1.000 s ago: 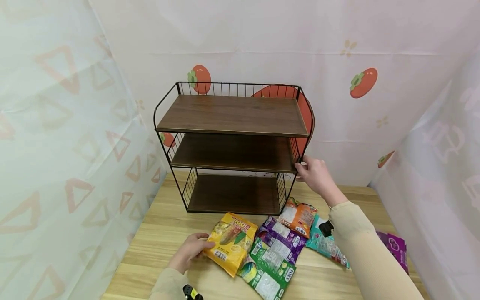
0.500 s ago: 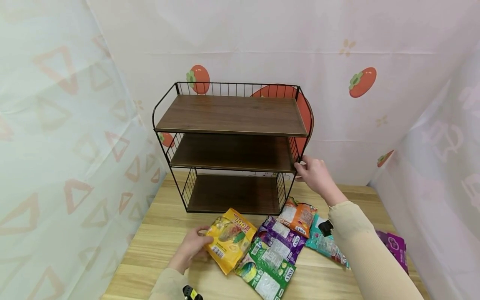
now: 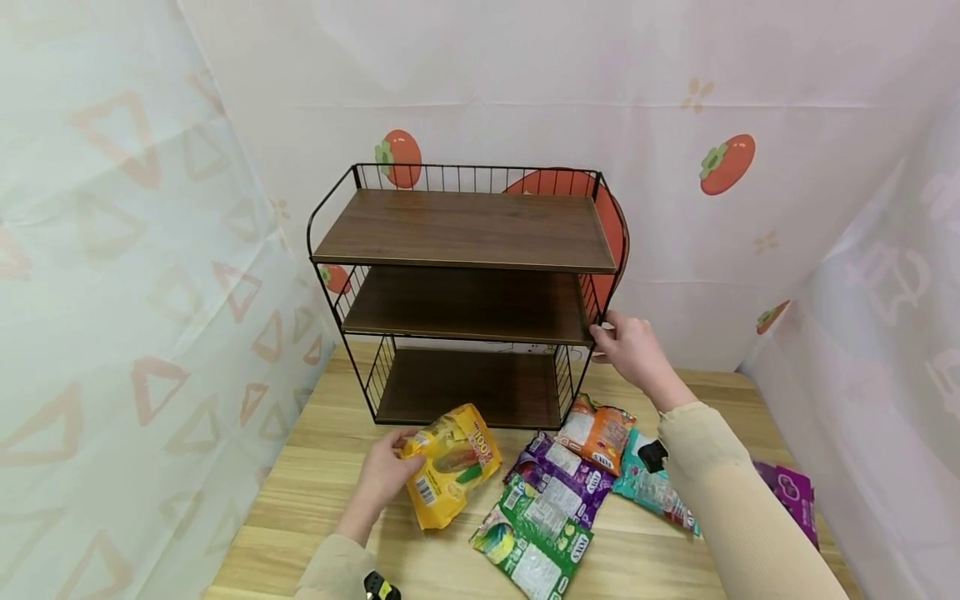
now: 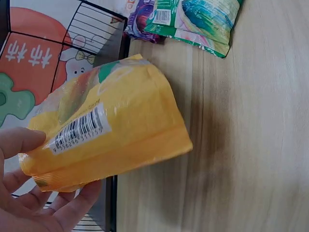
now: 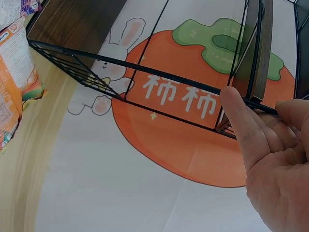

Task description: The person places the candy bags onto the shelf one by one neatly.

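A yellow snack bag [image 3: 456,467] with a mango picture is held by my left hand [image 3: 384,468] just in front of the rack. The left wrist view shows the thumb on the bag's barcode face [image 4: 79,129] and the other fingers beneath it, pinching one end; the bag is tilted above the wooden surface. A three-tier rack [image 3: 465,229] with black wire frame and dark wood shelves stands behind. My right hand [image 3: 636,352] grips its right front post at middle-shelf height. In the right wrist view, thumb and fingers of that hand [image 5: 277,154] lie around the black rail.
Right of the yellow bag lie a green bag [image 3: 534,542], a purple bag [image 3: 562,475] and an orange bag [image 3: 596,433]. Farther right are a teal bag [image 3: 652,487], partly under my right forearm, and another purple bag [image 3: 787,500]. Printed cloth walls [image 3: 750,275] enclose the wooden table [image 3: 288,500].
My left hand has lifted and turned the yellow bag, moving it slightly toward the rack and away from the green bag. The right hand has stayed on the rack post.
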### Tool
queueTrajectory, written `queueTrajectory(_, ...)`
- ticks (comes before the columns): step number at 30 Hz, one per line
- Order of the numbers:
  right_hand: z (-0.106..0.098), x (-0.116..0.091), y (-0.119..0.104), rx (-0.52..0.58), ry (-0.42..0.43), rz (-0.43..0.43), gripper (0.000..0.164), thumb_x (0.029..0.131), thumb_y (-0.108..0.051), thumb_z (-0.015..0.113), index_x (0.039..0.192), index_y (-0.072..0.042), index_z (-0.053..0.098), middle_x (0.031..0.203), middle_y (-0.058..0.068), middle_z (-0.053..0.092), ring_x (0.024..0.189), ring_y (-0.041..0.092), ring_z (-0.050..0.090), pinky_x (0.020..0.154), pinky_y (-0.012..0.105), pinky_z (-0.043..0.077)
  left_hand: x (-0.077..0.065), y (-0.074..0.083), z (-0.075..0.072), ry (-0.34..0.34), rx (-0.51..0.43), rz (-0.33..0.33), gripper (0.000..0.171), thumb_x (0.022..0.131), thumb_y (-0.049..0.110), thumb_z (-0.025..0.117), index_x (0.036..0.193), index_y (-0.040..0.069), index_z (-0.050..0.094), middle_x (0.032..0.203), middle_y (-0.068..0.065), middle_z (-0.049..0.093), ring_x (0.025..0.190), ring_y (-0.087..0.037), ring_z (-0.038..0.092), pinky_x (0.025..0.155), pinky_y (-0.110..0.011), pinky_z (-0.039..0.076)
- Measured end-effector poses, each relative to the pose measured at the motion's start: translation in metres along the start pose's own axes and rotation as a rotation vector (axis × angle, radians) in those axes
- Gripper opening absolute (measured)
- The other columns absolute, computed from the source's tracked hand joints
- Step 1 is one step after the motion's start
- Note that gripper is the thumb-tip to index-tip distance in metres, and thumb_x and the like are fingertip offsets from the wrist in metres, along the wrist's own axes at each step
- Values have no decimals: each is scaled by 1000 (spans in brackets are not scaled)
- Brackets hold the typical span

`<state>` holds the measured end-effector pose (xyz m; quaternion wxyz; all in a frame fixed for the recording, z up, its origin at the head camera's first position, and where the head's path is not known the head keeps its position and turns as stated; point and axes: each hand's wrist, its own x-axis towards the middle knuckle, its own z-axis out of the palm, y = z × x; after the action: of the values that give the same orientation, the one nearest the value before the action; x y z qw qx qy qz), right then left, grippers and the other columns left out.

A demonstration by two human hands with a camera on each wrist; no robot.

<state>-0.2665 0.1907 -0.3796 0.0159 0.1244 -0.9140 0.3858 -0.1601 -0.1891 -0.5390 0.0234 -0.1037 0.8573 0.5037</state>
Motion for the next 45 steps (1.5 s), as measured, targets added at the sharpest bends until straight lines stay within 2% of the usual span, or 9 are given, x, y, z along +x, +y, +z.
queueTrajectory(4, 0, 0, 0, 5, -2, 0, 23, 108, -15, 49, 107, 6, 58, 120, 38, 63, 82, 33, 77, 77, 47, 62, -3, 7, -2, 12, 92, 64, 51, 86, 7, 76, 135, 5, 62, 127, -22, 62, 106, -33, 64, 82, -43, 59)
queueTrajectory(7, 0, 0, 0, 5, -2, -1, 23, 108, -15, 49, 106, 6, 57, 120, 38, 63, 81, 32, 77, 78, 47, 62, -5, 12, -1, 31, 186, 130, 51, 86, 7, 77, 135, 6, 61, 123, -18, 63, 106, -32, 64, 84, -46, 58)
queueTrajectory(14, 0, 0, 1, 1, -3, -11, 23, 108, -16, 49, 105, 5, 57, 120, 37, 64, 83, 36, 77, 78, 48, 62, -12, 18, 4, 95, 367, 339, 44, 82, 3, 83, 122, 8, 63, 112, -10, 63, 103, -30, 64, 82, -45, 58)
queueTrajectory(20, 0, -1, 1, 19, -3, -12, 23, 108, -16, 49, 106, 6, 57, 122, 38, 63, 86, 39, 76, 79, 49, 61, -16, 12, 9, 160, 460, 506, 47, 77, 2, 86, 118, 10, 62, 114, -8, 64, 104, -29, 62, 80, -43, 58)
queueTrajectory(23, 0, -1, 1, 27, -3, -10, 23, 108, -15, 49, 107, 6, 57, 123, 37, 62, 86, 39, 76, 80, 51, 61, -19, 8, 12, 195, 505, 617, 50, 73, 1, 88, 115, 10, 63, 112, -7, 64, 100, -27, 61, 77, -41, 58)
queueTrajectory(28, 0, -1, 0, 12, 1, -14, 23, 108, -16, 49, 106, 5, 58, 121, 36, 64, 83, 35, 77, 79, 49, 61, -24, -2, 15, 230, 592, 769, 56, 67, 0, 91, 114, 9, 63, 111, -6, 61, 98, -24, 59, 74, -37, 59)
queueTrajectory(39, 0, -1, 1, 6, 3, -16, 22, 108, -16, 49, 102, 4, 57, 120, 36, 64, 80, 31, 77, 80, 49, 61, -33, -19, 21, 221, 661, 964, 63, 60, -1, 93, 115, 10, 64, 115, -9, 61, 102, -25, 59, 77, -32, 60)
queueTrajectory(45, 0, -1, 1, 19, -1, -12, 22, 108, -16, 49, 103, 4, 56, 122, 37, 63, 83, 35, 77, 80, 49, 61, -38, -29, 25, 194, 719, 1017, 63, 59, 3, 92, 114, 12, 65, 115, -8, 62, 102, -24, 60, 81, -35, 59)
